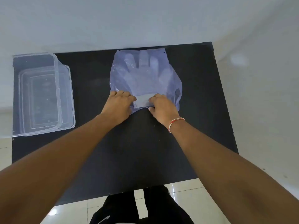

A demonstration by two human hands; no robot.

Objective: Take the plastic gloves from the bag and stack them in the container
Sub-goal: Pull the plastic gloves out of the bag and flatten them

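Nearest to the camera are your two bare forearms, which reach forward over the black table (100,159) from the bottom corners of the view. Below them you can see your dark trousers and the shiny tiled floor (182,191).

Your left hand (119,105) rests on the near left corner of the bag (171,81), with the fingers bent and close together, pressing on the plastic. Your right hand (161,105) is just beside it, on the near right side, and its fingers are pinched on the pale edge of the plastic gloves (142,101) where it comes out at the mouth of the bag. A red and white thread bracelet (175,122) is around your right wrist.

The bag is bluish and transparent, and lies flat in the middle of the far part of the table. Through it the finger shapes of the gloves show, pointing away from you.

The clear container (64,97) stands at the far left of the table, well apart from the bag. Its left side goes over the table edge.
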